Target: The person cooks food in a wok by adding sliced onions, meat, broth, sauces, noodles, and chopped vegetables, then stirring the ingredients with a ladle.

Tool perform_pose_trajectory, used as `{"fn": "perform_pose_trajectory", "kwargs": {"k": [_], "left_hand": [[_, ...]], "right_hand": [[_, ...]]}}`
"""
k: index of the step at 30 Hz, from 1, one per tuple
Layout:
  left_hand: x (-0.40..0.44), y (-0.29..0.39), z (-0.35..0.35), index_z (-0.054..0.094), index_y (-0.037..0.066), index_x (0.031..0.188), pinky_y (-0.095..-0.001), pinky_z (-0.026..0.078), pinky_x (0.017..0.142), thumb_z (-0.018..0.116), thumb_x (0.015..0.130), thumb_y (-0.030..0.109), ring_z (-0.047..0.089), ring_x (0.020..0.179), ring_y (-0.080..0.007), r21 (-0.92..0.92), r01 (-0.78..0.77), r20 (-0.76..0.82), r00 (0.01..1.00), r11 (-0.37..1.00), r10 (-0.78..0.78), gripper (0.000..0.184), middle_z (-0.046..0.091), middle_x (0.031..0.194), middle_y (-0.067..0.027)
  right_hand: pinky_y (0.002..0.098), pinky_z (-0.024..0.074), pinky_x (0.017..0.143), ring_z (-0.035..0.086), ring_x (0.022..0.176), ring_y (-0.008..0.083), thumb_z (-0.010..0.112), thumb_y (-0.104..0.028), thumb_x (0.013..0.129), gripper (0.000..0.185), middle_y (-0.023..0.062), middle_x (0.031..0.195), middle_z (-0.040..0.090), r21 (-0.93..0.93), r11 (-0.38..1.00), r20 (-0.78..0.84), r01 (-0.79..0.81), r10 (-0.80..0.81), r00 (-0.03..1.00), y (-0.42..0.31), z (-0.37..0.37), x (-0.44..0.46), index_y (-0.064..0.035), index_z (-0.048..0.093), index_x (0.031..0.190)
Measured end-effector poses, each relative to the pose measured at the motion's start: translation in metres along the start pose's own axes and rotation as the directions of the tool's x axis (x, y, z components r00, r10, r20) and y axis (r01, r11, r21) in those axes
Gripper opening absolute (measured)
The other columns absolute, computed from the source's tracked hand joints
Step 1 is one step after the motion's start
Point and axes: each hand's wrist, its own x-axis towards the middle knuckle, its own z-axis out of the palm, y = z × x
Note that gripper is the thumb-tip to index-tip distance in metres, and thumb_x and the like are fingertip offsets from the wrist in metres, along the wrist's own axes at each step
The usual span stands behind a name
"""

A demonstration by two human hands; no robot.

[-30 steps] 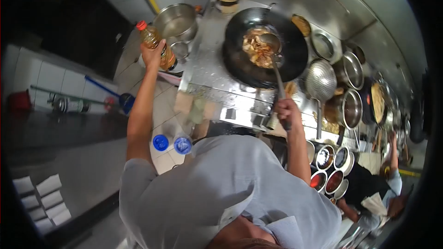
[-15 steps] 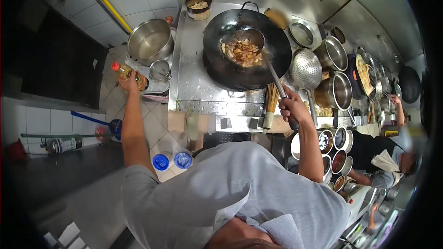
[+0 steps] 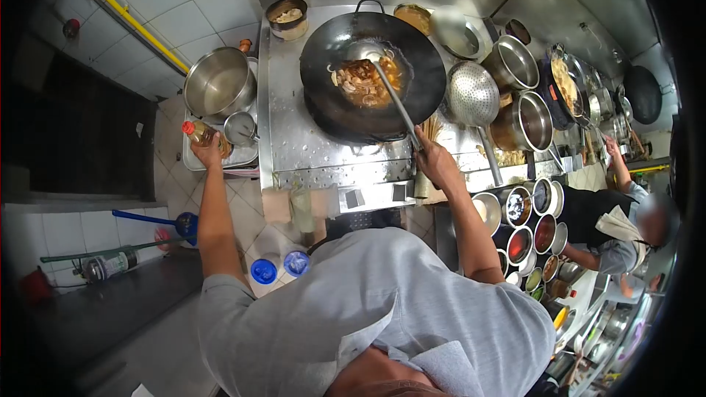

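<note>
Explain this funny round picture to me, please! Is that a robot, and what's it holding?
No robot here, just a person working with bare hands. A camera worn on their head looks down, so you see almost what they see.

On the metal worktop sits a big black wok with brown food inside. The right hand holds a long ladle, its bowl in the wok. The left hand holds a bottle with a red cap, near a big metal pot.
</note>
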Motion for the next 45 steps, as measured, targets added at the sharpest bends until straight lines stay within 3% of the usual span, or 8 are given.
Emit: {"fn": "perform_pose_trajectory", "kwargs": {"k": [5, 7, 9, 11, 14, 18, 21, 45], "left_hand": [[-0.02, -0.038, -0.029, 0.033, -0.011, 0.148, -0.0425, 0.04, 0.114, 0.091, 0.074, 0.027, 0.049, 0.134, -0.0361, 0.333, 0.034, 0.052, 0.997, 0.942, -0.055, 0.102, 0.042, 0.149, -0.0282], [-0.052, -0.024, -0.046, 0.025, -0.013, 0.152, -0.0432, 0.032, 0.12, 0.085, 0.08, 0.036, 0.039, 0.143, -0.0359, 0.489, 0.068, 0.002, 0.997, 0.869, -0.079, 0.106, 0.034, 0.156, -0.0298], [-0.108, 0.0, -0.056, 0.023, -0.012, 0.154, -0.0432, 0.029, 0.121, 0.081, 0.085, 0.035, 0.036, 0.146, -0.0355, 0.453, 0.113, 0.032, 0.989, 0.884, -0.143, 0.101, 0.031, 0.158, -0.0293], [-0.154, -0.007, -0.073, 0.027, -0.009, 0.153, -0.0412, 0.034, 0.116, 0.079, 0.088, 0.026, 0.042, 0.14, -0.0337, 0.334, 0.151, -0.002, 0.987, 0.931, -0.16, 0.091, 0.038, 0.153, -0.0273], [-0.224, 0.025, -0.084, 0.037, -0.006, 0.147, -0.0372, 0.043, 0.106, 0.076, 0.09, 0.019, 0.053, 0.126, -0.0284, 0.344, 0.259, -0.033, 0.964, 0.902, -0.264, 0.074, 0.052, 0.137, -0.0222], [-0.286, 0.028, -0.111, 0.048, -0.004, 0.131, -0.0321, 0.05, 0.089, 0.073, 0.092, 0.012, 0.061, 0.103, -0.0192, 0.433, 0.375, 0.035, 0.902, 0.82, -0.43, 0.048, 0.061, 0.115, -0.0128], [-0.321, 0.087, -0.106, 0.05, -0.004, 0.129, -0.0319, 0.051, 0.091, 0.07, 0.093, 0.007, 0.063, 0.104, -0.02, 0.377, 0.327, 0.091, 0.918, 0.866, -0.386, 0.042, 0.062, 0.115, -0.0132], [-0.399, 0.162, -0.082, 0.062, 0.0, 0.119, -0.0302, 0.051, 0.093, 0.066, 0.097, 0.008, 0.066, 0.102, -0.0171, 0.303, 0.152, 0.275, 0.931, 0.941, -0.239, 0.024, 0.07, 0.109, -0.0107]], "right_hand": [[0.0406, 0.0484, 0.079, 0.064, 0.086, 0.0318, 0.054, -0.025, 0.103, 0.034, 0.0212, 0.093, 0.065, 0.574, 0.795, -0.318, -0.199, 0.44, 0.84, 0.043, 0.042, -0.068, 0.0047, 0.064, 0.114], [0.0337, 0.0407, 0.056, 0.048, 0.06, 0.0133, 0.048, -0.031, 0.105, 0.034, 0.0025, 0.069, 0.054, 0.784, 0.607, -0.335, -0.133, 0.593, 0.732, 0.102, 0.115, -0.11, -0.007, 0.059, 0.084], [0.0316, 0.04, 0.053, 0.047, 0.054, 0.0112, 0.048, -0.034, 0.104, 0.033, -0.0014, 0.066, 0.054, 0.922, -0.052, 0.279, -0.384, 0.778, 0.563, 0.12, 0.153, -0.143, -0.0134, 0.06, 0.081], [0.028, 0.0456, 0.054, 0.053, 0.054, 0.0148, 0.048, -0.03, 0.104, 0.031, -0.0014, 0.066, 0.057, 0.677, -0.65, 0.719, -0.344, 0.487, 0.495, 0.159, 0.21, -0.163, -0.0125, 0.063, 0.084], [0.0393, 0.0567, 0.065, 0.063, 0.064, 0.0161, 0.054, -0.034, 0.102, 0.027, 0.0005, 0.077, 0.066, 0.49, -0.795, 0.829, -0.358, 0.298, 0.473, 0.187, 0.266, -0.151, -0.0132, 0.061, 0.086], [0.0497, 0.0605, 0.084, 0.072, 0.087, 0.024, 0.055, -0.039, 0.102, 0.029, 0.0067, 0.102, 0.072, 0.509, -0.825, 0.831, -0.245, 0.397, 0.389, 0.223, 0.304, -0.097, -0.011, 0.064, 0.103], [0.0556, 0.0572, 0.094, 0.067, 0.114, 0.0314, 0.059, -0.046, 0.1, 0.045, 0.0107, 0.128, 0.069, 0.55, -0.831, 0.553, 0.082, 0.436, 0.71, 0.233, 0.308, -0.07, -0.0114, 0.063, 0.129], [0.0485, 0.0586, 0.096, 0.068, 0.113, 0.0266, 0.066, -0.031, 0.099, 0.034, 0.0057, 0.126, 0.069, 0.663, -0.747, 0.554, 0.059, 0.542, 0.632, 0.28, 0.357, -0.07, -0.0156, 0.062, 0.129]]}}
